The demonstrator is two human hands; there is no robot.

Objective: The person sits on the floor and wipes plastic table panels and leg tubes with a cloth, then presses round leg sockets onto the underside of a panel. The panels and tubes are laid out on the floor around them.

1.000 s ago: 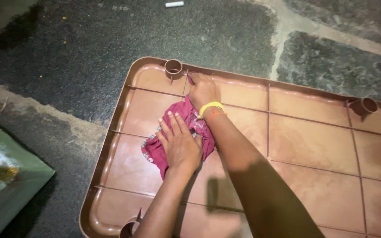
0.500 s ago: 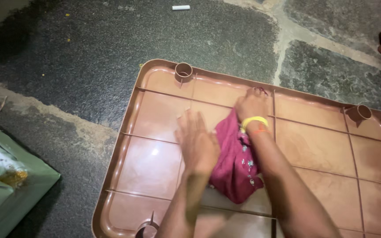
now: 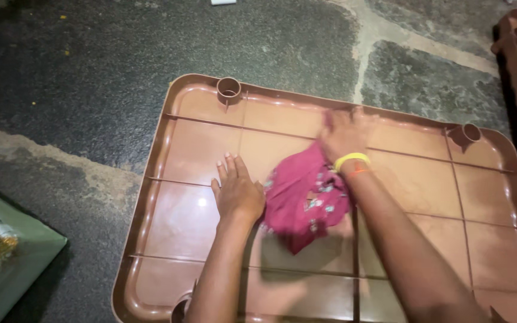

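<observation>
1. Your right hand (image 3: 345,134) is blurred, fingers curled onto the top edge of the magenta cloth (image 3: 306,200); it looks like a grip, but whether it's closed on the fabric I cannot tell.
2. Your left hand (image 3: 237,191) lies flat and open, fingers spread on the brown plastic panel (image 3: 198,137), touching the cloth's left edge and holding nothing.
3. The cloth sits bunched mid-panel, between both hands, across a raised rib.
4. Risk: the bunched cloth could snag on a rib or leg socket (image 3: 228,88) and slip out of your fingers.
5. Risk: the surface looks glossy, possibly wet, so your flat palm may slide.
6. Risk: the panel lies loose on the stone floor (image 3: 91,72), so a hard push could shift it.
</observation>
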